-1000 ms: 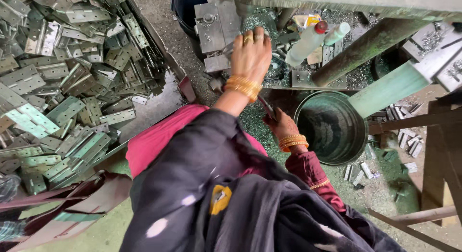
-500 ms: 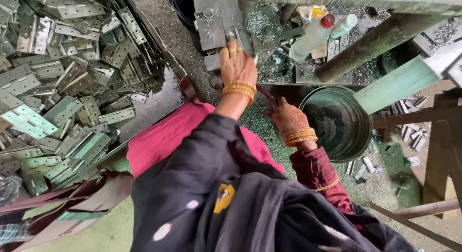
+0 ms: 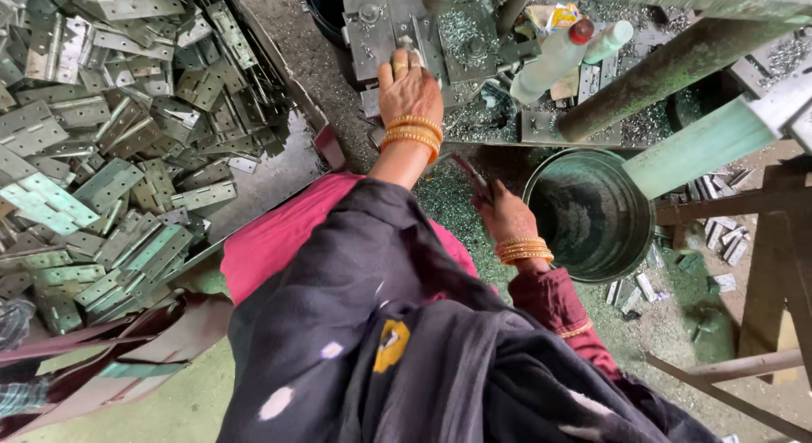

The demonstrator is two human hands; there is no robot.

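The biggest mass here is the heap of hinges (image 3: 110,147), flat grey steel plates with punched holes, filling the upper left of the view and spilling toward a dark trough edge. Each looks stiff, thin and sharp-cornered, probably light singly but heavy by the handful; a bare palm would likely do best pinching 1 by its long edges, away from the knuckle.

Next in size, the green metal bucket (image 3: 592,214) stands on the floor at right, under the front edge of the press bench (image 3: 474,134), its inside dark and apparently holding little.

On that bench sits the grey steel die block (image 3: 381,28), near the left corner, ringed by metal swarf that would be slippery and prickly to touch. 2 plastic bottles (image 3: 562,54) lie beside it to the right.

The left hand (image 3: 410,92) rests flat on the die block, fingers curled forward over a small plate; whether it grips the piece cannot be told. The right hand (image 3: 506,214) is closed around a thin dark rod (image 3: 472,179), held low between the bench edge and the bucket rim.
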